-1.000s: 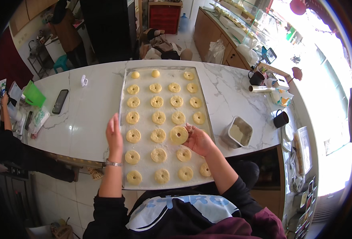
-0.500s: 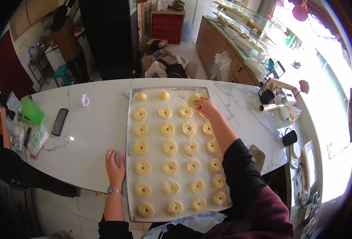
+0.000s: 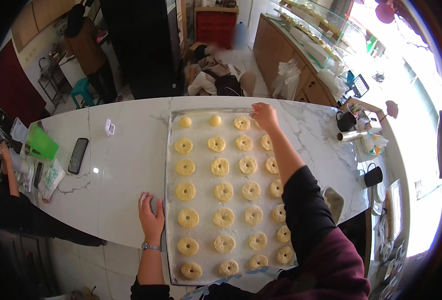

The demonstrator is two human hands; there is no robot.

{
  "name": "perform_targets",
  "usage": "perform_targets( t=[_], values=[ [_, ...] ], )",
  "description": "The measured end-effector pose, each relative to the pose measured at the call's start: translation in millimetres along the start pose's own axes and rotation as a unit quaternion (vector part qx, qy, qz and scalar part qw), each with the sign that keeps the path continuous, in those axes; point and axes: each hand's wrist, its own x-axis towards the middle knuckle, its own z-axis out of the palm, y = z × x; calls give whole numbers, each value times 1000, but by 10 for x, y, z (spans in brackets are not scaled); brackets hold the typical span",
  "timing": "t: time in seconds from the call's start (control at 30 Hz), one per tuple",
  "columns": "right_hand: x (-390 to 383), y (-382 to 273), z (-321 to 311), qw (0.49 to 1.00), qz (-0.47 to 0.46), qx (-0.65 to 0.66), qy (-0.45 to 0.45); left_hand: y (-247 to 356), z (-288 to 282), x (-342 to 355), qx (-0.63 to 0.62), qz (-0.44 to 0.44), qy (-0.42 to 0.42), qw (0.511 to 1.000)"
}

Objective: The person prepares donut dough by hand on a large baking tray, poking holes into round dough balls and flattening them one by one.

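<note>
On the white marble worktop (image 3: pixel 126 165) lies a long floured baking tray (image 3: pixel 170 165) filled with rows of pale ring-shaped dough pieces (image 3: pixel 223 191), plus two round unpierced dough balls (image 3: pixel 185 121) at its far left end. At the tray's far right corner the right hand (image 3: pixel 264 116) reaches out, its fingers curled down onto the spot where a ring would sit; whether the grip is closed on a dough piece cannot be told, since the hand hides what lies under it. Near the tray's left edge, close to the person, the left hand (image 3: pixel 151 215) rests flat on the marble with fingers spread, holding nothing, a watch on its wrist. Further left lie a dark phone (image 3: pixel 78 155) and a green container (image 3: pixel 42 142). Beyond the right side stand two dark mugs (image 3: pixel 373 176).
</note>
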Motion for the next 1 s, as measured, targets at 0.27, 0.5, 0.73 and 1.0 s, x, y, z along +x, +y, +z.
perform_targets(
  t=[0.27, 0.5, 0.73, 1.0],
  values=[
    [-1692, -124, -1842, 984, 31, -111, 134, -50, 1, -51, -6, 0, 26, 1000],
    [-2736, 735, -2191, 944, 151, -262, -132, -121, 64, -43, 9, 52, 37, 998],
    [-2789, 645, -1873, 938, 73, -324, -103, -169, 41, -42, 29, 38, 30, 998],
    [-2651, 82, -2199, 945, 135, -286, -85, -76, 71, -48, 8, 8, 11, 1000]
  ],
)
